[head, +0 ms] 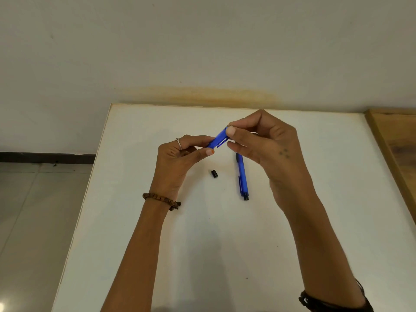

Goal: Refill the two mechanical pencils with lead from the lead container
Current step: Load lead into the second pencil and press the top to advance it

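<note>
While a blue mechanical pencil (218,138) is held up over the white desk (135,221), it is gripped at both ends. Its lower end is pinched by the left hand (180,158) between thumb and curled fingers; the tip is hidden inside that grip. Its upper end is pinched by the right hand (265,145) between thumb and forefinger, the other fingers being loosely curled below. The pencil is tilted, upper end toward the right hand, clip facing the camera. What is nipped at the very top by the right fingertips cannot be told; it is covered by the thumb.

A second blue pencil (242,179) is laid flat on the desk just below the right hand, running roughly toward the camera, black end nearest, far end partly hidden by the right hand's fingers. A small black cap (214,173) is lying on the desk between the two hands, apart from both pencils and left of the second one.

A ring (179,143) is worn on a left finger, a brown bead bracelet (161,199) on the left wrist, a dark band (333,302) on the right forearm. The desk is set against a pale wall (202,41) with a yellowish stain along the join. A wooden surface (396,140) adjoins the desk on the right; tiled floor (33,210) is seen on the left.
</note>
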